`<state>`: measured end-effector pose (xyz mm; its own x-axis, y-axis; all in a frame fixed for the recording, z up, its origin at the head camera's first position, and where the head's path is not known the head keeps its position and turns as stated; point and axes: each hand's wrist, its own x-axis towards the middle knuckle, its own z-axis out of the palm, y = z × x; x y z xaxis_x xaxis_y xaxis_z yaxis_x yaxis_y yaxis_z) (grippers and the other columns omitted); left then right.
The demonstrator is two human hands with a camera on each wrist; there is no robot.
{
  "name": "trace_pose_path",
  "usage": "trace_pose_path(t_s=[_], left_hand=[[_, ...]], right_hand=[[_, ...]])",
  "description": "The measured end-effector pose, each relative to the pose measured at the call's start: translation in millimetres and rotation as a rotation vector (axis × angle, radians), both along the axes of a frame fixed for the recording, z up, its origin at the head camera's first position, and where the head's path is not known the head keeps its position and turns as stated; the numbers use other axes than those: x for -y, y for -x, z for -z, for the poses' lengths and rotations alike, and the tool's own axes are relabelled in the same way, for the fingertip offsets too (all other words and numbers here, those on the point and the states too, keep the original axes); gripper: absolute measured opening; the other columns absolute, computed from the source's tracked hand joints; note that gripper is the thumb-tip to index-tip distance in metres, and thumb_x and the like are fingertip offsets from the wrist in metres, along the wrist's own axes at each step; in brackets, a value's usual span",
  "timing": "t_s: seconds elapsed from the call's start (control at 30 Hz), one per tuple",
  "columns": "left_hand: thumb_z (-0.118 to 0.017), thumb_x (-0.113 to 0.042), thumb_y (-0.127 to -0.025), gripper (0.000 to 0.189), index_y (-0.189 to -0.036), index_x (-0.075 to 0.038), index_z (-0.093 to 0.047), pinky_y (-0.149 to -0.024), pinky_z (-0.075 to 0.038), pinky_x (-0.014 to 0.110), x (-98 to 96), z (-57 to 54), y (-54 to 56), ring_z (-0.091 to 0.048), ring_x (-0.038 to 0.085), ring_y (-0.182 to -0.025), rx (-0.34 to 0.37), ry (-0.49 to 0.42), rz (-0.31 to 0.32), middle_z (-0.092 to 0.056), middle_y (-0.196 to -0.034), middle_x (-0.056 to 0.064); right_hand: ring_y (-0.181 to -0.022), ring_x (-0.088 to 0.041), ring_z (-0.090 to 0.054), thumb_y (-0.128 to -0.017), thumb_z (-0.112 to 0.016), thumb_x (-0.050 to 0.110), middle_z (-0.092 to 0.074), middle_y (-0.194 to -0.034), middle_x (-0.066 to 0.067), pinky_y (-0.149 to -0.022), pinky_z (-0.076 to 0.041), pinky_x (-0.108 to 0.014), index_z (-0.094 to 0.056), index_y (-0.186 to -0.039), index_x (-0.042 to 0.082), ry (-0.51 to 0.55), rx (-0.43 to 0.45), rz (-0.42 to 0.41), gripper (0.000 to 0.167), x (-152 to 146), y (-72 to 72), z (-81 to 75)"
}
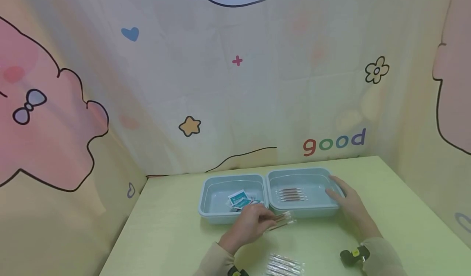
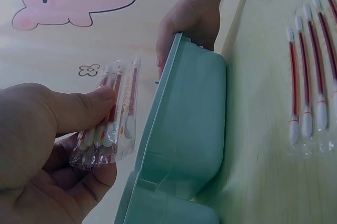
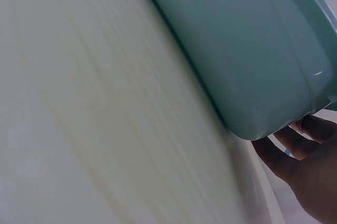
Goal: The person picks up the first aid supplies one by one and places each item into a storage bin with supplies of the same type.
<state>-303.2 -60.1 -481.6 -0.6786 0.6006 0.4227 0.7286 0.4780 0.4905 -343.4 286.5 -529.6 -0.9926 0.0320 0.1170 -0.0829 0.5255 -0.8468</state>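
My left hand (image 1: 247,225) pinches a clear-wrapped pack of cotton swabs (image 2: 113,105) between thumb and fingers, just in front of two pale blue-green bins. The swabs have reddish-brown shafts and white tips. At the right bin (image 1: 318,188), my right hand (image 1: 351,206) grips the right end, thumb over the rim and fingers along the outer wall (image 3: 274,155). Inside that bin lies another row of wrapped swabs (image 1: 292,194). A further pack of wrapped swabs (image 1: 283,265) rests on the table near the front edge of the view.
The left bin (image 1: 215,192) stands against the right one and holds several small teal-and-white packets (image 1: 239,197), partly hidden by my left hand. Both bins sit on a light yellow-green table (image 1: 165,227). A printed cloth (image 1: 228,92) hangs behind and at the sides.
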Motion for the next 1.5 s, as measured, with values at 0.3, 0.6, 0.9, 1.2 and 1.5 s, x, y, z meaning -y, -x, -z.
trace_pose_path(t_s=[0.3, 0.6, 0.9, 1.2, 1.5], left_hand=[[-0.076, -0.021, -0.085, 0.007, -0.088, -0.015, -0.078, -0.058, -0.042, 0.007, -4.4, -4.1, 3.2, -0.050, -0.008, -0.065, -0.013, 0.023, -0.017, -0.067, -0.076, -0.009], [-0.076, -0.018, -0.085, 0.006, -0.088, -0.013, -0.077, -0.057, -0.044, 0.007, -7.7, -8.3, 5.2, -0.051, -0.008, -0.064, 0.016, 0.019, -0.008, -0.068, -0.078, -0.006], [-0.075, -0.020, -0.086, 0.008, -0.090, -0.013, -0.077, -0.056, -0.044, 0.008, -9.7, -6.9, 8.4, -0.051, -0.008, -0.064, 0.031, 0.020, -0.012, -0.069, -0.080, -0.007], [-0.075, -0.020, -0.086, 0.010, -0.091, -0.011, -0.078, -0.056, -0.044, 0.009, -10.6, -10.3, 12.1, -0.051, -0.006, -0.064, 0.057, 0.026, -0.037, -0.069, -0.080, -0.005], [-0.075, -0.017, -0.086, 0.011, -0.092, -0.009, -0.077, -0.058, -0.046, 0.009, -9.4, -12.6, 15.7, -0.054, -0.005, -0.066, 0.076, 0.015, -0.040, -0.070, -0.082, -0.003]], right_hand=[[-0.144, -0.052, -0.010, -0.098, -0.053, 0.043, -0.016, -0.160, -0.025, -0.110, -0.010, -0.073, -0.023, -0.155, 0.011, 0.031, 0.020, 0.001, 0.073, 2, -2.5, -3.2], [-0.144, -0.052, -0.011, -0.099, -0.053, 0.042, -0.017, -0.159, -0.025, -0.110, -0.010, -0.073, -0.024, -0.155, 0.010, 0.028, 0.015, 0.005, 0.071, 2, -1.3, -3.3], [-0.144, -0.052, -0.011, -0.098, -0.054, 0.042, -0.017, -0.159, -0.025, -0.111, -0.010, -0.072, -0.023, -0.155, 0.010, 0.035, 0.012, -0.002, 0.072, 2, -1.7, -3.5], [-0.144, -0.053, -0.012, -0.098, -0.055, 0.041, -0.018, -0.158, -0.026, -0.111, -0.011, -0.072, -0.025, -0.154, 0.008, 0.031, -0.004, 0.000, 0.072, 2, -2.4, -2.8], [-0.144, -0.052, -0.012, -0.098, -0.054, 0.041, -0.018, -0.158, -0.026, -0.111, -0.011, -0.072, -0.025, -0.154, 0.009, 0.011, -0.004, 0.001, 0.071, 3, -2.6, -4.2]])
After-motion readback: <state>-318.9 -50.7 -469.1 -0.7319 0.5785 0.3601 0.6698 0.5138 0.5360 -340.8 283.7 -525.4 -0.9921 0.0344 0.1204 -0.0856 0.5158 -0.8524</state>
